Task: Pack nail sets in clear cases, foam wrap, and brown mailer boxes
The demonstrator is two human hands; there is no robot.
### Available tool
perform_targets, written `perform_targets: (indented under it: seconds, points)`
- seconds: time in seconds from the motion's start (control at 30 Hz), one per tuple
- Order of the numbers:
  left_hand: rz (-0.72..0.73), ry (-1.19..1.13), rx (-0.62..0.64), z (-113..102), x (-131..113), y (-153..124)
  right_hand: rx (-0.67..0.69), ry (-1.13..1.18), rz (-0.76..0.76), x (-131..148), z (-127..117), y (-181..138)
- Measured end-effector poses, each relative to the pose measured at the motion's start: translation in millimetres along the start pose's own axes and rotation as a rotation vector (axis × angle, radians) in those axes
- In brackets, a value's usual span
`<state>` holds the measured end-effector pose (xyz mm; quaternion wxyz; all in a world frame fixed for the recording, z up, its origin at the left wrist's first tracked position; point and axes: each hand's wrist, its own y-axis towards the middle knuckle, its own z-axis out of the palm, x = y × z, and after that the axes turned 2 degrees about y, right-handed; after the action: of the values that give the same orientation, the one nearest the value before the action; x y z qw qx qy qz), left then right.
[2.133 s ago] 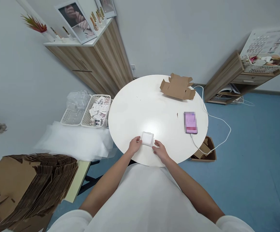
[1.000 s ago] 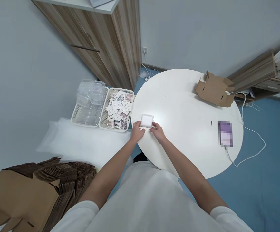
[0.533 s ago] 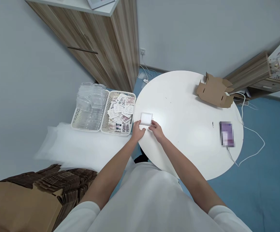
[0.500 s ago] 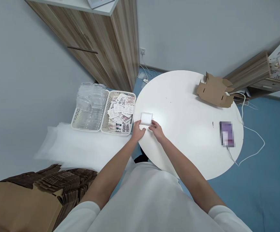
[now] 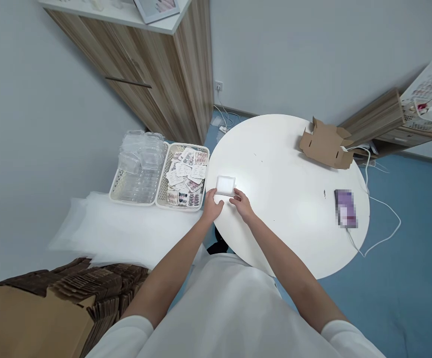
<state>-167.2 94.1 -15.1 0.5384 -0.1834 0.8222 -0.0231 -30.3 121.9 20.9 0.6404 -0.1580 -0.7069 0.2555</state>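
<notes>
At the left side of the round white table [image 5: 275, 154], both hands hold a small, flat, whitish plastic case [image 5: 225, 185]. My left hand [image 5: 212, 206] has its fingers at the case's left edge, with the thumb near the front corner. Fingers of my right hand [image 5: 242, 206] grip the right edge near the front. The case looks pale and glossy on top; what lies inside cannot be made out.
Left of the table, a white basket [image 5: 159, 191] holds cards of press-on nails [image 5: 188, 171]. Beside it are clear plastic boxes [image 5: 141, 186]. White sheets [image 5: 126, 226] and stacked folded cardboard [image 5: 33, 318] lie nearer. An open cardboard box [image 5: 325, 144] and blurred purple device [image 5: 346, 209] are on the table.
The camera view has shifted slightly. Both hands stay at the case's sides, and the case lies in nearly the same place.
</notes>
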Motion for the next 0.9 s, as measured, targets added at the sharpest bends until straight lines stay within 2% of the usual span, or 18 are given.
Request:
perform_targets:
  seconds: [0.33,0.57,0.73,0.9]
  points:
    - [-0.024,-0.048,-0.03,3,1,-20,-0.017,0.003,0.023,-7,-16,-19]
    - [-0.037,-0.041,-0.02,0,2,-36,-0.066,0.021,0.099,-25,-35,-44]
    - [-0.05,-0.002,0.002,0,-1,-44,-0.027,0.068,0.121,-38,-46,-61]
    - [-0.026,0.032,0.059,-8,-9,-68,0.038,0.07,0.115,-41,-52,-75]
